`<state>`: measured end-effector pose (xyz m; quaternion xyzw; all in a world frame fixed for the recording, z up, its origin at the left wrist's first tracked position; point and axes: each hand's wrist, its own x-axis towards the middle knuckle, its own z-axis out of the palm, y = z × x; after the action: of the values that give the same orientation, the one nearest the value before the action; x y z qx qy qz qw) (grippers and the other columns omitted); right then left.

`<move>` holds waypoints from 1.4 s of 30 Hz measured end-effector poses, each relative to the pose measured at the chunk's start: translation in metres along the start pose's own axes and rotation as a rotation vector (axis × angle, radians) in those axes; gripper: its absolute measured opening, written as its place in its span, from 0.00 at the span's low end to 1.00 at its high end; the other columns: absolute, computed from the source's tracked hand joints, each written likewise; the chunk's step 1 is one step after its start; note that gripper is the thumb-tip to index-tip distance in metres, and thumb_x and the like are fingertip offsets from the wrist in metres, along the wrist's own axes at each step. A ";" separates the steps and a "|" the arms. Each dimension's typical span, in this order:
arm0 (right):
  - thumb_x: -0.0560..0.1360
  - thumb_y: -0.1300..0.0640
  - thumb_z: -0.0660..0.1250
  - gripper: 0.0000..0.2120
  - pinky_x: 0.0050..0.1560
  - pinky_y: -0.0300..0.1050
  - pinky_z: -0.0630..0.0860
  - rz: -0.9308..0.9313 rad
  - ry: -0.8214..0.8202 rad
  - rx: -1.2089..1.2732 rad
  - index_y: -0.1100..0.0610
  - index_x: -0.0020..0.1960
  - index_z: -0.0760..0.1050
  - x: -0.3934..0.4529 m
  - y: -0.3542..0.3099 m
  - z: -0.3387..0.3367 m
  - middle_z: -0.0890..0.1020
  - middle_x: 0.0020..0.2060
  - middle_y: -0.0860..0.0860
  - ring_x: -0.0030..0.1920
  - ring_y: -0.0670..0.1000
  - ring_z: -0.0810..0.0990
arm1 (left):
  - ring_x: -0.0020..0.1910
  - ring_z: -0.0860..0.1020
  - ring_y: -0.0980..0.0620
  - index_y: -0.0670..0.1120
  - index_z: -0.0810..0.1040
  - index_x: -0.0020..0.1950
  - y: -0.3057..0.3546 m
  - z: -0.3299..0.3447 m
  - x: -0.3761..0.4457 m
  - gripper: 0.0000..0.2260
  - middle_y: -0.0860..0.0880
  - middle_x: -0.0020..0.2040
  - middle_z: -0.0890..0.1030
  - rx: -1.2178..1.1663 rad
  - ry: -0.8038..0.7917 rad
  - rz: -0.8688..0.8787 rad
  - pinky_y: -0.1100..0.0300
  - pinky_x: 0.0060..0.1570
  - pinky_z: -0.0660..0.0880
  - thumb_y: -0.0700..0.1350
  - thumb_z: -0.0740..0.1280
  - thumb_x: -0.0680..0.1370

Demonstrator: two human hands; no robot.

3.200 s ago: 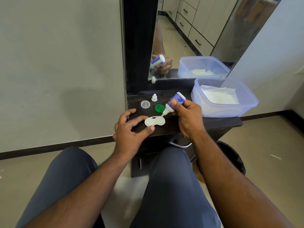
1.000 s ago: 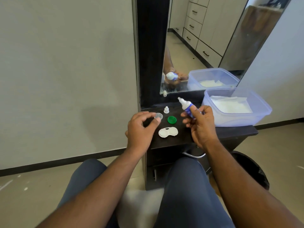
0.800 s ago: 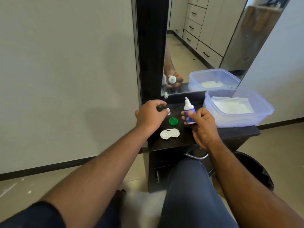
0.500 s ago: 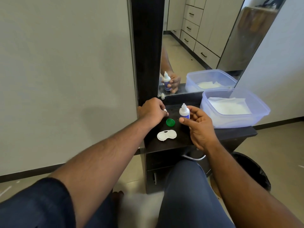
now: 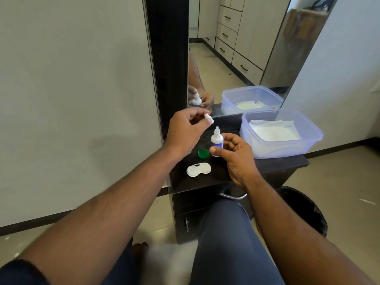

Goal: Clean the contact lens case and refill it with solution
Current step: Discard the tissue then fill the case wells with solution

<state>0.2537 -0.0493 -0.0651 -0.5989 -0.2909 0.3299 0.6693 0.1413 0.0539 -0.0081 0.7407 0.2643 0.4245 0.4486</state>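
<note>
I'm pinching the small white bottle cap (image 5: 270, 119) in my left hand (image 5: 186, 130) while my right hand (image 5: 233, 154) is gripping the upright white solution bottle (image 5: 216, 140), for recapping; the open white plastic lens case (image 5: 198, 170) is lying on the dark counter (image 5: 273, 166) below.

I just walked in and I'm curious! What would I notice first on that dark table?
The right hand holds a small dropper bottle upright while the left hand pinches its little white cap just above. Below them lie a green lid and an open white lens case.
</note>
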 end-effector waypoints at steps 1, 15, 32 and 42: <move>0.67 0.67 0.75 0.19 0.54 0.48 0.80 -0.002 -0.001 -0.008 0.54 0.54 0.77 0.000 0.000 0.000 0.84 0.50 0.52 0.51 0.50 0.83 | 0.46 0.81 0.58 0.45 0.83 0.53 0.001 0.000 -0.001 0.08 0.51 0.47 0.84 0.007 -0.024 0.014 0.65 0.48 0.78 0.42 0.71 0.75; 0.68 0.67 0.74 0.18 0.56 0.55 0.79 -0.037 -0.024 -0.042 0.58 0.56 0.78 -0.001 0.000 -0.001 0.84 0.50 0.54 0.51 0.52 0.84 | 0.44 0.79 0.64 0.47 0.82 0.57 -0.002 0.011 -0.013 0.11 0.55 0.46 0.82 0.230 -0.128 0.084 0.73 0.44 0.75 0.46 0.71 0.75; 0.68 0.66 0.74 0.18 0.55 0.50 0.79 -0.025 -0.023 0.006 0.56 0.56 0.78 0.000 0.001 -0.003 0.84 0.50 0.53 0.51 0.51 0.83 | 0.43 0.82 0.55 0.42 0.78 0.59 -0.008 0.011 -0.008 0.13 0.47 0.44 0.82 -0.023 -0.133 -0.092 0.60 0.45 0.81 0.35 0.69 0.75; 0.69 0.67 0.73 0.18 0.57 0.54 0.78 -0.026 -0.044 0.010 0.57 0.58 0.78 0.002 0.003 -0.004 0.84 0.51 0.55 0.53 0.53 0.83 | 0.40 0.81 0.55 0.48 0.74 0.61 -0.006 0.016 -0.006 0.20 0.46 0.42 0.81 -0.042 -0.136 -0.108 0.65 0.41 0.79 0.41 0.75 0.71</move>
<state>0.2578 -0.0503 -0.0682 -0.5844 -0.3116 0.3357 0.6698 0.1517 0.0451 -0.0195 0.7430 0.2640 0.3539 0.5030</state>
